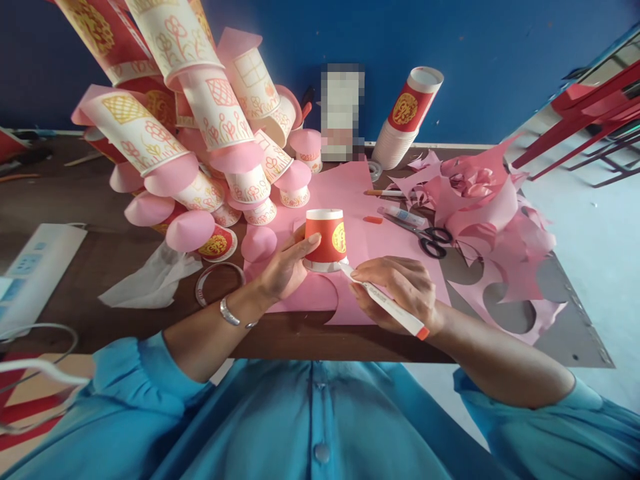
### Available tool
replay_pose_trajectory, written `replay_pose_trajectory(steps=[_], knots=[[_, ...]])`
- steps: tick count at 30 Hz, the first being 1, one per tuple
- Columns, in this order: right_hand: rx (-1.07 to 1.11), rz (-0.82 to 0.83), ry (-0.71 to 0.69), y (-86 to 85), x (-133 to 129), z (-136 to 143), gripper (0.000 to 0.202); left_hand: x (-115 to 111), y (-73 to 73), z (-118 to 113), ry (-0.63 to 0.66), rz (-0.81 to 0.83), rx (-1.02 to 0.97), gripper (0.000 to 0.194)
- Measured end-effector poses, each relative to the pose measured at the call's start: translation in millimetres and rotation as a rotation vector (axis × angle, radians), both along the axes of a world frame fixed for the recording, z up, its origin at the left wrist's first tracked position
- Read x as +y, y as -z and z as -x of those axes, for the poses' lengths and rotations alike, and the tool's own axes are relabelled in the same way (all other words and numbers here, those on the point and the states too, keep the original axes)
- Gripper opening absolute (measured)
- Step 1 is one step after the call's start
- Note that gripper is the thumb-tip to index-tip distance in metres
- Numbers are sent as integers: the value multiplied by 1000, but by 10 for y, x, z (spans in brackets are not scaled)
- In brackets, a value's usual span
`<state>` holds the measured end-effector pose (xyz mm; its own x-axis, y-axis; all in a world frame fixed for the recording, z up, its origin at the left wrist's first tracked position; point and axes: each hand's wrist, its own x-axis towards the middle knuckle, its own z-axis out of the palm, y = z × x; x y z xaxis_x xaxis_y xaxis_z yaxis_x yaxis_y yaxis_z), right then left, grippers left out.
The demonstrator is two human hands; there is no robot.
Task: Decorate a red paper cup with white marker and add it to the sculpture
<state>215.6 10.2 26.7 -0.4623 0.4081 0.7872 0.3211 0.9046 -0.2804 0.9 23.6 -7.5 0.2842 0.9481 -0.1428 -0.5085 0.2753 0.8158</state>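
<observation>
Head view: near the front edge of the tabletop [287,339], the left hand [289,265] grips a red cup [321,241], apparently steadying it, while the right hand [400,288] grips a white marker [390,305], its tip angled toward the cup's lower rim.

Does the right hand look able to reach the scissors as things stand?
Probably yes: the black-handled scissors lie in plain view beyond the right hand, nothing upright between. But it holds a white marker, which it may need to put down first.
</observation>
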Motion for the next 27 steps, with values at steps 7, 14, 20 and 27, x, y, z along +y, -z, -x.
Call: replay_pose_trajectory(steps=[7, 14, 20, 27], knots=[[-21, -1, -2, 1, -4, -7, 19, -4, -5, -1, 15, -7, 3, 61], [-26, 3, -3, -1, -11, -20, 22, -7, -1, 11, 12, 5, 12, 53], [-33, 8, 2, -32, -18, -15, 18, 1, -3, 8, 22, -27, 17, 45], [-31, -13, 33, -29, -6, 3, 13, -7, 26, 13, 25, -28, 19, 45]])
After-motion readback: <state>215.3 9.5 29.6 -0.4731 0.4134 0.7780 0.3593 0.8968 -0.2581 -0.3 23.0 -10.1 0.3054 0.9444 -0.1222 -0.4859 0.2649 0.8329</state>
